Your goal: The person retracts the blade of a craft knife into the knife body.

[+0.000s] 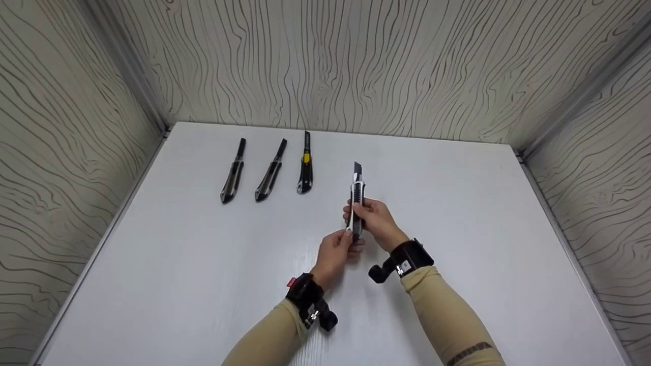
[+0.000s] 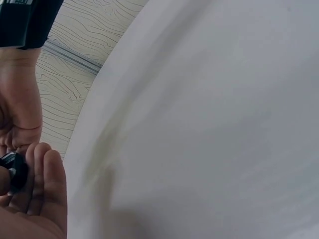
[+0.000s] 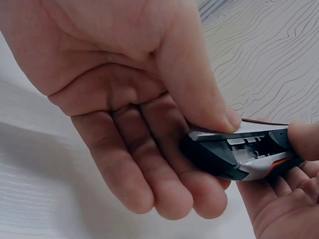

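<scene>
A silver and black utility knife (image 1: pixel 357 189) is held over the table in both hands, its dark blade pointing to the far side. My right hand (image 1: pixel 380 222) grips the handle's middle, thumb lying along its top face. At the butt end, my left hand (image 1: pixel 333 252) pinches the handle between thumb and fingers. The right wrist view shows the knife's (image 3: pixel 249 157) black butt and its open slot, with an orange stripe along one side. Only a dark end of the knife (image 2: pixel 19 172) appears in the left wrist view; the hands hide the rest.
Left of the hands lie two grey and black utility knives (image 1: pixel 233 180) (image 1: pixel 269 178) and a black one with a yellow slider (image 1: pixel 305 170), blades pointing away. The white table (image 1: pixel 203 284) meets wood-patterned walls (image 1: pixel 325 66) at back and sides.
</scene>
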Demonstrator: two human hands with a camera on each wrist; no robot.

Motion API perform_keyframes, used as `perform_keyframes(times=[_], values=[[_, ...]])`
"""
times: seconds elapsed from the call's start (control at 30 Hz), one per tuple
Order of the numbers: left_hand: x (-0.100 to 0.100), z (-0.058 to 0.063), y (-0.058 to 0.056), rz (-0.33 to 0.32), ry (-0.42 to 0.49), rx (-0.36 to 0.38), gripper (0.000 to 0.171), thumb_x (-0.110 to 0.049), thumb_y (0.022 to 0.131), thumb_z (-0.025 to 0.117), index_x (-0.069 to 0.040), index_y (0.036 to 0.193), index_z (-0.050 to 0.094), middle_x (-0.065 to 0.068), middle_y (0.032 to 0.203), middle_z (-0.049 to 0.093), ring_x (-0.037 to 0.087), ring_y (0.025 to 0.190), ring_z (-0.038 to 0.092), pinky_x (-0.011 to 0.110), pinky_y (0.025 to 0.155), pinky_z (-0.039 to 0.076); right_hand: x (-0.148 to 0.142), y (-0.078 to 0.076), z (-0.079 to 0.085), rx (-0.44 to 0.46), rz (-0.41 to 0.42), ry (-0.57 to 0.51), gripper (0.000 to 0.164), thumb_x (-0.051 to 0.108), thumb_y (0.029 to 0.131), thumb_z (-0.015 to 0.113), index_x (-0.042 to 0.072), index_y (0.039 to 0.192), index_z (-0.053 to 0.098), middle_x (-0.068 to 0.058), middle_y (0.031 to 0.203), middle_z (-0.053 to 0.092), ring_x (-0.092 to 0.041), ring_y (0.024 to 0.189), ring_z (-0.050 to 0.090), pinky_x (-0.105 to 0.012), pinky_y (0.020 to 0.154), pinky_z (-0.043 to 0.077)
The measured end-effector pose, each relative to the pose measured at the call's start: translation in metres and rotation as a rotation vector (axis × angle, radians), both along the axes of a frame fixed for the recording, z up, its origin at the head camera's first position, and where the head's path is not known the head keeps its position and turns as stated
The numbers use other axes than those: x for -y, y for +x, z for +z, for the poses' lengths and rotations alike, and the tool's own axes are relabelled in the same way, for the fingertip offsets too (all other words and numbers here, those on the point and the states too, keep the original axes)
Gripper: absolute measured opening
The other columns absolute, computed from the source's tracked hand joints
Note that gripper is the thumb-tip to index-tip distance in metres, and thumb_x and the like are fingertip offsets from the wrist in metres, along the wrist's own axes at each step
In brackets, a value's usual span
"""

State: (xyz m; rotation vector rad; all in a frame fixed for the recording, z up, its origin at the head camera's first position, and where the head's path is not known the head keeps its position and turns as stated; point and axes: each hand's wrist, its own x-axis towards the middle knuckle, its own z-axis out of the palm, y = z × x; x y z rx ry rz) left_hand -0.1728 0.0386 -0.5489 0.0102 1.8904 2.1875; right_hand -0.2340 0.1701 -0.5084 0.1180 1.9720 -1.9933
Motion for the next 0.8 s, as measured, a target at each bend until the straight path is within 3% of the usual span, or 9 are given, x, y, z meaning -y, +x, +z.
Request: perform_keyframes(times=[0.17,0.4,0.67,0.8], values=[[0.0000,0.0004,0.0004,-0.002,-0.008,-0.002,0.033,-0.011,0.104,0.041,0.015,0.115,0.059,0.028,0.101,0.070,0.032,0.089,0.072,0.045,0.083,0.059,-0.0004,0.0000,-0.0003,-0.004,0.008,-0.005,0.034,0.011,0.102,0.047,-0.007,0.131,0.049,-0.025,0.123,0.062,-0.011,0.094,0.068,-0.027,0.087,0.055],[0.0005,0.0036,0.0021,0.009,-0.029,0.005,0.036,-0.017,0.105,0.042,0.012,0.116,0.061,0.024,0.101,0.072,0.025,0.086,0.072,0.041,0.082,0.060,-0.0016,-0.0010,-0.0011,-0.014,0.023,-0.012,0.038,0.010,0.102,0.048,-0.010,0.133,0.046,-0.028,0.126,0.060,-0.010,0.094,0.068,-0.026,0.088,0.055],[0.0027,0.0031,0.0006,0.003,-0.017,-0.007,0.037,-0.017,0.105,0.042,0.013,0.116,0.060,0.023,0.099,0.072,0.019,0.081,0.071,0.040,0.080,0.060,0.0002,-0.0018,-0.0022,-0.023,0.028,-0.045,0.037,0.008,0.101,0.049,-0.011,0.133,0.046,-0.007,0.104,0.070,-0.011,0.092,0.068,-0.026,0.086,0.055],[0.0041,0.0051,-0.0002,-0.005,0.001,-0.007,0.036,-0.015,0.105,0.041,0.014,0.116,0.059,0.026,0.100,0.071,0.024,0.084,0.071,0.041,0.081,0.060,0.0020,-0.0020,-0.0014,-0.016,0.011,-0.050,0.036,0.006,0.100,0.050,-0.010,0.132,0.047,-0.011,0.109,0.069,-0.010,0.092,0.068,-0.025,0.087,0.056]])
